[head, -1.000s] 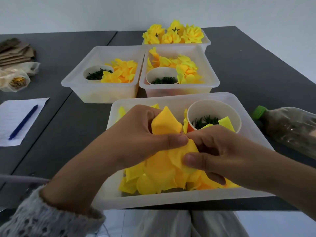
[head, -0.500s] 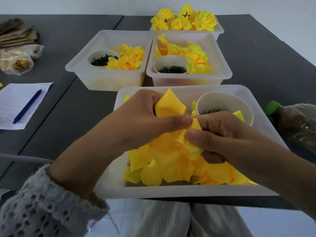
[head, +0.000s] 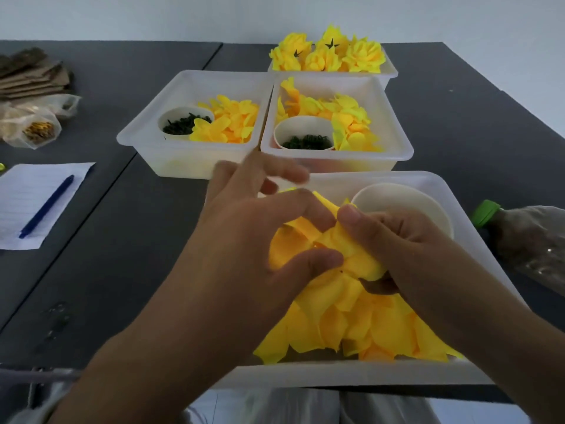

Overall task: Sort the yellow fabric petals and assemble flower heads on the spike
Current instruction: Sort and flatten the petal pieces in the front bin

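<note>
Both hands meet over the nearest tray [head: 477, 228], working one bunch of yellow petals [head: 351, 255] between them. The left hand [head: 244, 240] pinches the bunch from the left, its thumb [head: 318, 261] and forefinger curled onto the fabric while the other fingers fan loosely upward. The right hand [head: 406, 249] grips the same bunch from the right, thumb on top and fingers curled beneath, so the two thumbs sit just beside each other. Below the hands, a loose pile of petals [head: 351, 328] lies in the tray's near half. Just beyond the right hand, a white cup [head: 397, 197] stands in the tray's far right corner; its contents are hidden by the hand. Farther beyond the hands sit two more trays side by side: the left tray [head: 146, 139] holds a cup of dark green pieces [head: 183, 123] and petals, the right tray [head: 394, 117] likewise holds a cup [head: 302, 130] with dark green pieces and petals around it. Behind those, a far tray [head: 391, 71] carries finished flower heads [head: 327, 55]. To the right of the right hand, a bottle with a green cap [head: 486, 212] lies on the dark bench [head: 107, 255]. Well to the left of the left hand lie a sheet of paper [head: 27, 197] with a blue pen [head: 47, 206] on it, and plastic bags [head: 33, 123] beyond.
</note>
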Demonstrator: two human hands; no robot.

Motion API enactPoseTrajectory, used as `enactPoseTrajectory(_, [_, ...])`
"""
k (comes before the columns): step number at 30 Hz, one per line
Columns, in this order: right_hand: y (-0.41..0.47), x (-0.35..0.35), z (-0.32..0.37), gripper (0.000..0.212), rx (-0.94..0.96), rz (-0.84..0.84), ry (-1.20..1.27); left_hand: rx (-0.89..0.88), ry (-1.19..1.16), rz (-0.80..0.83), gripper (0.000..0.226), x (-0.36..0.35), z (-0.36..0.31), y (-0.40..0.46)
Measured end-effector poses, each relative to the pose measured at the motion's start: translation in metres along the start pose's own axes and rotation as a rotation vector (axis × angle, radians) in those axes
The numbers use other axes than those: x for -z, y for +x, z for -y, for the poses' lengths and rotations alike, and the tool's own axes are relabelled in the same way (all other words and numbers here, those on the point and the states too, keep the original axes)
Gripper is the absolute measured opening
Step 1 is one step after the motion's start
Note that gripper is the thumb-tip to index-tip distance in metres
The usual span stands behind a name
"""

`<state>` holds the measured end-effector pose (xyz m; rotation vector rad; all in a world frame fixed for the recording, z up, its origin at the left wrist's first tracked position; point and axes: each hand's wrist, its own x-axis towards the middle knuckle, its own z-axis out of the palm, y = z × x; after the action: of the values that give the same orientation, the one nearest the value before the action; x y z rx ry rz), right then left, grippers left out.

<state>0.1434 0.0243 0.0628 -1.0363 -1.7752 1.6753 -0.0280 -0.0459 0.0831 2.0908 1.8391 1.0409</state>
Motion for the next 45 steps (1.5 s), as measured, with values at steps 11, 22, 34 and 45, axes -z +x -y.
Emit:
enactPoseTrajectory(11, [-0.001,0.006,-0.009,0.100,-0.069,0.076,0.120,-0.134,-0.136,0.108,0.012,-0.001,0.009,0.012])
enactPoseTrajectory(22, [-0.007,-0.011,-0.003,0.049,0.191,-0.196,-0.285,0.193,-0.401,-0.079,0.016,-0.016,0.001,0.015])
enactPoseTrajectory(34, [-0.026,-0.022,0.000,0.049,0.295,-0.374,-0.404,0.539,-1.119,-0.027,0.032,-0.017,0.013,0.013])
enactPoseTrajectory(45, [-0.030,-0.017,-0.001,0.050,0.269,-0.371,-0.349,0.518,-1.018,-0.084,0.034,-0.028,0.000,0.010])
